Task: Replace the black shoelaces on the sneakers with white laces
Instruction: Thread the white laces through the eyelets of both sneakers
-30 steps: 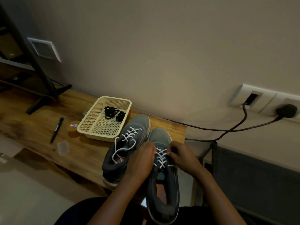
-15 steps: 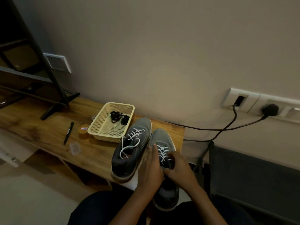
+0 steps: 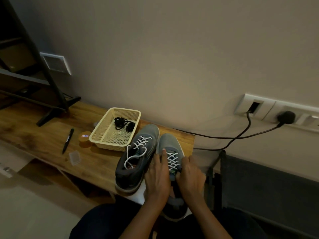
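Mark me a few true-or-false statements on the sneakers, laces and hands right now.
1. Both the left sneaker and the right sneaker carry white laces. True.
2. The black laces lie on the bare wooden table. False: they sit inside the cream mesh basket.
3. The left hand and the right hand are both on the right sneaker. True.
4. The pen is in the basket. False: it lies on the table, left of the basket.
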Demonstrator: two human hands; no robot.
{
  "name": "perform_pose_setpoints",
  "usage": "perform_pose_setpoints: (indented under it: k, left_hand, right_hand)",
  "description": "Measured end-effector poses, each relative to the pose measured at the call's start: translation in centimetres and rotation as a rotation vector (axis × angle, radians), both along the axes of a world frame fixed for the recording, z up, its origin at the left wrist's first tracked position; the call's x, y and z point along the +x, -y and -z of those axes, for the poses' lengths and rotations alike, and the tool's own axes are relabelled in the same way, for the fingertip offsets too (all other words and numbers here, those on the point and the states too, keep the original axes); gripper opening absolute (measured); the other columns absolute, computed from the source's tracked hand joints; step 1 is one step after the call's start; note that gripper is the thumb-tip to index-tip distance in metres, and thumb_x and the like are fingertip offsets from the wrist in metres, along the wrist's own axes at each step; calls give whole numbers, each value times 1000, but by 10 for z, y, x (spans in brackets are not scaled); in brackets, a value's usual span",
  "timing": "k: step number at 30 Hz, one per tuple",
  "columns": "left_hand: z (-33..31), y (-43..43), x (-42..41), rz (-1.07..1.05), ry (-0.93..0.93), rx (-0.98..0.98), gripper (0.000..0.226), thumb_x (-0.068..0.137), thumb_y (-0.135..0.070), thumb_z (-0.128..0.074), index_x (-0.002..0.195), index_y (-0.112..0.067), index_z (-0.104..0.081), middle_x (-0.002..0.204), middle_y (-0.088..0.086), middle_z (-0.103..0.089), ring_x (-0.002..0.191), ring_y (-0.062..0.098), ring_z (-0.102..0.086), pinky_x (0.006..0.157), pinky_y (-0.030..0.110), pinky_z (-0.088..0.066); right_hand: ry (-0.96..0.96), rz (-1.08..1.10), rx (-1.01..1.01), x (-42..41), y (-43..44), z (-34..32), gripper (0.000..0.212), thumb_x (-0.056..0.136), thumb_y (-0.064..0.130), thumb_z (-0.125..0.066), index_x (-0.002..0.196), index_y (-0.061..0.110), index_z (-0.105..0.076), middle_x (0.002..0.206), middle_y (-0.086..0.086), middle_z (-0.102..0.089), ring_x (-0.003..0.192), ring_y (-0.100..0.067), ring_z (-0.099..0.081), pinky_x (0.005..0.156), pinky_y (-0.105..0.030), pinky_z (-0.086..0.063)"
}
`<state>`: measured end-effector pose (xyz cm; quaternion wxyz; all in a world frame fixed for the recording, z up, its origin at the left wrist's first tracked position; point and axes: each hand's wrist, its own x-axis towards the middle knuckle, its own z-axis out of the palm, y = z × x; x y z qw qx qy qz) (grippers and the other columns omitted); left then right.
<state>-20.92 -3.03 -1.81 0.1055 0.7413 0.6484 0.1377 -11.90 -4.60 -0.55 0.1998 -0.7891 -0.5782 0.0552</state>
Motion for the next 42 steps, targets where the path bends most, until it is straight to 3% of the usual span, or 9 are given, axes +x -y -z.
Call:
perform_pose_setpoints:
  k: [8,13,18,21,24,29,35,39,42]
  left_hand:
    - [-6,1,-4,-8,50,-61,68,98,-19,-40,151,-16,4,156,8,-19,135,26,-36,97,36,-42]
    - [-16,-1,-13,-53,56,-77,66,92,-36,-49,147,-24,-15,147,2,-33,122,24,-50,89,35,-45]
    - [-41,3,-27,-50,47,-181,67,87,-60,-49,141,-24,-31,137,5,-48,122,26,-50,89,36,-44]
    - [-66,8,-45,-37,102,-95,36,92,-44,-52,121,-23,-56,117,0,-64,107,21,-60,82,32,-46]
    - [-90,17,-54,0,181,124,18,94,-29,-52,100,-22,-68,99,-4,-69,90,15,-63,76,33,-49]
    - [-112,26,-45,186,402,239,15,91,-20,-57,101,-19,-69,101,-6,-66,91,11,-60,85,38,-48]
    - [-99,44,-32,365,543,69,15,94,-22,-54,104,-23,-66,101,-9,-63,94,4,-57,85,26,-49]
    - [-86,60,-37,196,909,-34,19,100,-25,-37,96,-30,-55,92,-2,-66,86,1,-62,73,11,-48]
    - [-72,70,-36,-60,989,35,22,101,-17,-34,96,-19,-55,74,4,-67,64,-5,-60,59,5,-43]
  right_hand:
    - [-51,16,5,7,3,1,17,83,10,-53,99,5,-53,100,-11,-56,79,-29,-60,54,-27,-31]
    - [-103,53,-78,10,-2,-1,19,87,24,-54,99,9,-55,104,-6,-55,93,-25,-58,63,-27,-35]
    - [-415,1,-349,32,-11,-21,35,74,43,-73,84,13,-57,83,-5,-60,81,-21,-60,67,-30,-45]
    - [-737,-37,-296,48,1,-43,18,76,8,-72,74,8,-55,71,-9,-58,64,-17,-55,60,-28,-45]
    - [-811,-61,-100,52,18,-69,14,82,-5,-62,72,6,-60,69,-8,-60,58,-12,-52,54,-19,-46]
    - [-779,-188,147,43,27,-110,14,84,-3,-60,81,7,-70,71,-4,-65,62,-13,-56,59,-18,-47]
    - [-714,-419,96,17,45,-102,21,81,-8,-62,95,5,-71,81,10,-65,74,9,-61,67,-8,-47]
    - [-873,-294,72,10,60,-83,16,78,2,-70,83,17,-70,78,5,-68,72,-4,-65,64,-13,-51]
    - [-759,-309,-46,-3,66,-66,16,82,8,-68,83,24,-70,75,4,-68,71,-10,-66,66,-21,-53]
